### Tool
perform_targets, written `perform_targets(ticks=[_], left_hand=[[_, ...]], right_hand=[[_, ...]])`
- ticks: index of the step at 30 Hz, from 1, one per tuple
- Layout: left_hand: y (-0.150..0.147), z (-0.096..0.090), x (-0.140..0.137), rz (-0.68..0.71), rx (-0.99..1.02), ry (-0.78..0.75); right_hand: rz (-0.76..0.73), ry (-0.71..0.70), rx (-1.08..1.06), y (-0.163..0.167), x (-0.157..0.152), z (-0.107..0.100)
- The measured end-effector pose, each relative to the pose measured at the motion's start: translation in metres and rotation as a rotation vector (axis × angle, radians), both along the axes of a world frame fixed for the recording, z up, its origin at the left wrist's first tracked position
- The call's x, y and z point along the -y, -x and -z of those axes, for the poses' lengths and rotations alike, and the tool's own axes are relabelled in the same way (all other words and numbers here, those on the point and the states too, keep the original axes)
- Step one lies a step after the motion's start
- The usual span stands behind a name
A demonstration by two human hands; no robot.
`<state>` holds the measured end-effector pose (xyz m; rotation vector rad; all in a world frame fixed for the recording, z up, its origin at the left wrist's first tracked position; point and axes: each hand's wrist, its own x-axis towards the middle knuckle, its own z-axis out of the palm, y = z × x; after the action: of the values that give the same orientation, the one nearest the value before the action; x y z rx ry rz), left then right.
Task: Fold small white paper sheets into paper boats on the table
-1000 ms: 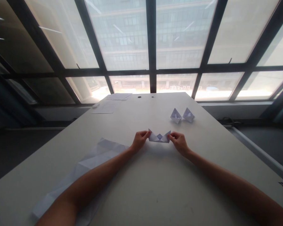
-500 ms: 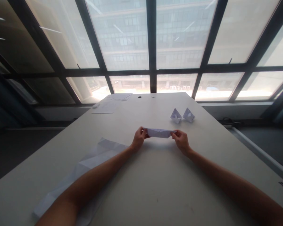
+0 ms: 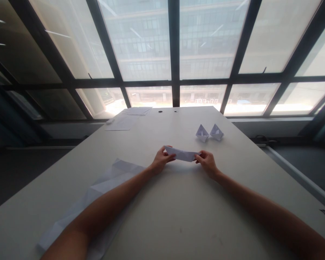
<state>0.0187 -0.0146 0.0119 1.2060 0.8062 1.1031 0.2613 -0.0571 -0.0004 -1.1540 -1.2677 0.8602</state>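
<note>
Between my two hands I hold a folded white paper boat, long and low, stretched sideways just above the table. My left hand pinches its left end, with the thumb lying across the near side. At the other end, the fingertips of my right hand are closed on the pointed tip. Beyond my right hand stand two finished paper boats, a left one and a right one, side by side, each with a peak in the middle.
A large creased white sheet lies under and beside my left forearm. Flat papers lie at the far left of the white table, with a small white item on their edge. Tall windows rise behind the table.
My left thumb has slid inward over the near side of the folded paper. The paper has tilted, its left end now higher, and my right hand has shifted slightly inward.
</note>
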Motion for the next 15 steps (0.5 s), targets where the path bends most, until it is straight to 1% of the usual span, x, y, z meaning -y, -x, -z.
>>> perform_targets(ticks=[3, 6, 8, 10, 13, 15], left_hand=[[0.001, 0.001, -0.001, -0.055, -0.019, -0.006], [0.001, 0.001, -0.001, -0.061, -0.047, 0.007], [0.001, -0.001, 0.002, -0.011, -0.086, 0.005], [-0.001, -0.004, 0.007, 0.05, -0.132, 0.001], [-0.007, -0.011, 0.017, 0.137, -0.172, -0.002], [-0.012, -0.014, 0.025, 0.183, -0.172, -0.01]], right_hand=[[-0.076, 0.027, 0.061, 0.001, 0.002, 0.0], [-0.217, 0.057, 0.142, 0.002, 0.003, -0.002], [-0.332, 0.071, 0.164, 0.002, 0.004, -0.004], [-0.408, 0.075, 0.208, 0.003, 0.006, -0.008], [-0.427, 0.042, 0.305, 0.005, 0.009, -0.013], [-0.431, 0.032, 0.327, 0.007, 0.012, -0.014]])
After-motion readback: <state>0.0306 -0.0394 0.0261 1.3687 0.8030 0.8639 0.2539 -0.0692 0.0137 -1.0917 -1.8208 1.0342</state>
